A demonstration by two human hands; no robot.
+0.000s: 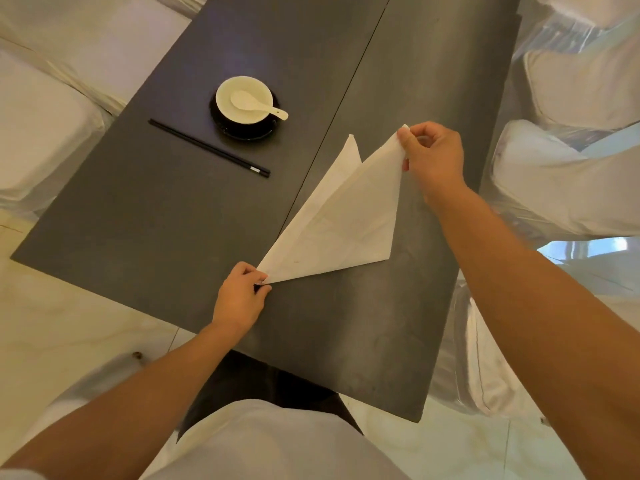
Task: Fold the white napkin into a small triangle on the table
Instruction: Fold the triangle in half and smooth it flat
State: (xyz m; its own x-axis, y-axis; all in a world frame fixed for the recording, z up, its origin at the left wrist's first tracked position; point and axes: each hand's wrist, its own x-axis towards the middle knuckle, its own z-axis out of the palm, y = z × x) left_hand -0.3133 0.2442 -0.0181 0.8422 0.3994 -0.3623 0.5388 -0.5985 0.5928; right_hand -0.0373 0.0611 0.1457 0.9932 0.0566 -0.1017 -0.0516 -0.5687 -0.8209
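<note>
I count one white napkin on the dark tabletop, pinched at two of its corners by my two hands: one left hand near the tabletop's near edge, one right hand towards its right edge. Towards the far left corner stands one cream bowl on one black saucer, with one ceramic spoon lying in the bowl. Beside them lies one pair of black chopsticks, so two sticks.
</note>
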